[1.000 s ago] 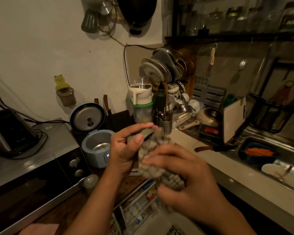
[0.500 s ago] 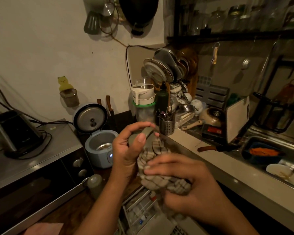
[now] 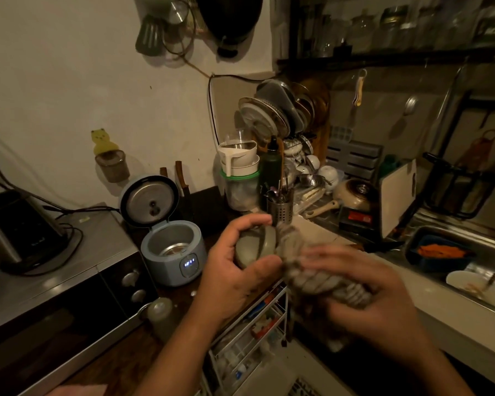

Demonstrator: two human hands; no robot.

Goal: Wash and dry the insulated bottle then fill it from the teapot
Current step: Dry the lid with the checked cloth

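Since the earlier frames the insulated bottle (image 3: pixel 255 247) has tipped from a steep tilt to lie almost level, its rounded grey end now turned toward the viewer, and the right hand (image 3: pixel 377 298) has slid further right along it. At far left a black appliance (image 3: pixel 20 232) stands on top of a microwave oven (image 3: pixel 69 281), its cables trailing along the wall. Just beside the oven sits a pale blue rice cooker (image 3: pixel 173 252) with its lid raised and a small display lit on its front. At centre, above a white wire trolley (image 3: pixel 255 324), the left hand (image 3: pixel 232 281) grips the bottle's rounded end, fingers curled over the top and thumb beneath. A checked cloth (image 3: pixel 312 278) is wrapped around the rest of the bottle. The right hand, blurred by motion, has its fingers curled around the cloth-covered body. Behind the hands a perforated metal utensil holder (image 3: pixel 280 208) stands on the counter, with stacked plates (image 3: pixel 275 115) upright in a rack above it. Further right a white cutting board (image 3: pixel 397 201) leans on edge near the sink (image 3: pixel 483 232), where a dark blue container (image 3: pixel 437 264) holds something orange.
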